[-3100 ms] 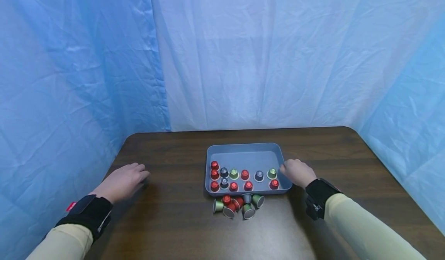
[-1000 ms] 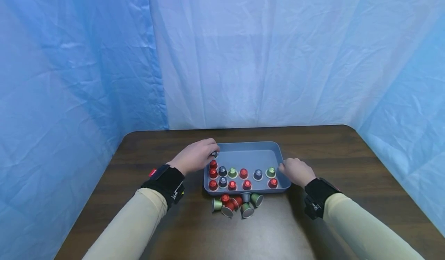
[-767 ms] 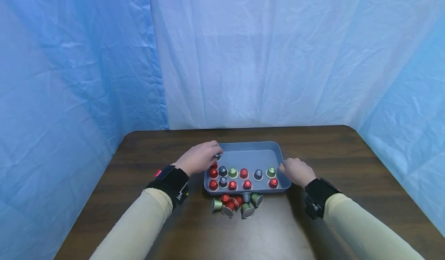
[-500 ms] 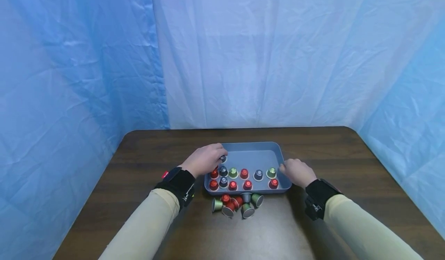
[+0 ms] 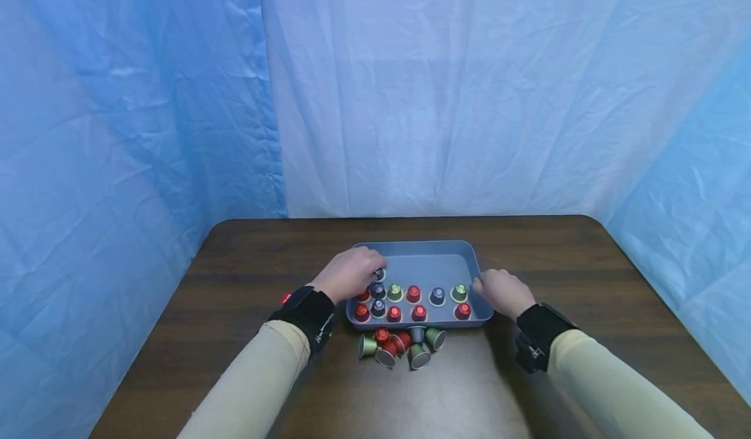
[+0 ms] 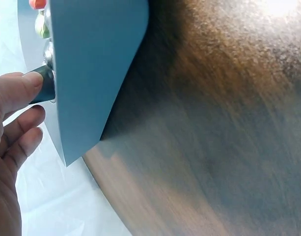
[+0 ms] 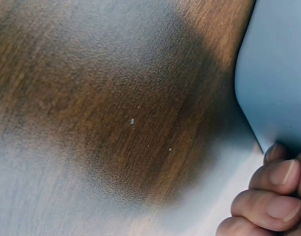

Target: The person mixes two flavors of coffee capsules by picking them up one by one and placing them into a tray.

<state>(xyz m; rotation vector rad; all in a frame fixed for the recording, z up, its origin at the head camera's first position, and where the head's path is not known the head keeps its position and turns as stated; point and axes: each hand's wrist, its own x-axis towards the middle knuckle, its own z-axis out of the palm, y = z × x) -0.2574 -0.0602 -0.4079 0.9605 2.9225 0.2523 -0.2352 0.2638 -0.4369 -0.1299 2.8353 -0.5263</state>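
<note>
A dark capsule is pinched by the left hand inside the tray's left end, farther right than before. Eleven more capsules stand there; seven lie in front. The tray's right rim is gripped by the right hand, unmoved.

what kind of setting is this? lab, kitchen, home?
Most likely a staged recording booth, not a home or kitchen: crinkled blue sheeting walls in a dark wood table that holds only a grey tray of coffee capsules, and both arms wear black wrist straps.
</note>
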